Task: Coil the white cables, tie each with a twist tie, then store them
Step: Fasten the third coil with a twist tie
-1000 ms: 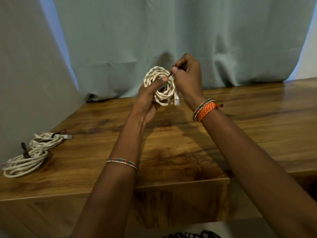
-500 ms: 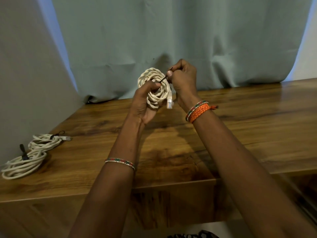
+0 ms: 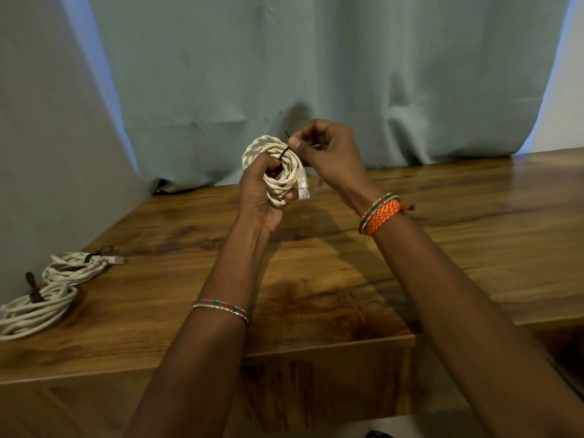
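Two coils (image 3: pixel 47 292) already down on the near left of the surface (image 3: pixel 442 248), white and ropy, each cinched with a dark tie, lying touching each other. Third coil (image 3: pixel 278 167) up in the air now, held above the far middle of the surface, in front of the grey-green curtain (image 3: pixel 316 74). Left hand (image 3: pixel 262 191) wrapped round the coil's lower left side, fingers curled through and under the loops, holding it tight. Right hand (image 3: pixel 328 150) at the coil's upper right, thumb and forefinger pinching the dark twist tie (image 3: pixel 284 151), other fingers curled in. Tie laid across the bundle, one thin end poking up above the thumb. Looks like mid-twist, not yet closed off, though hard to say how many turns are in. Clear plastic plug (image 3: pixel 302 188) dangling at the coil's right side, ridged and translucent. Cable twisted like braid, matte, stiff enough to keep a round shape. Surface glossy brown wood, strong grain, faint reflections. Left to do, by the look of it: finish this tie, then stow all three; no container in sight.
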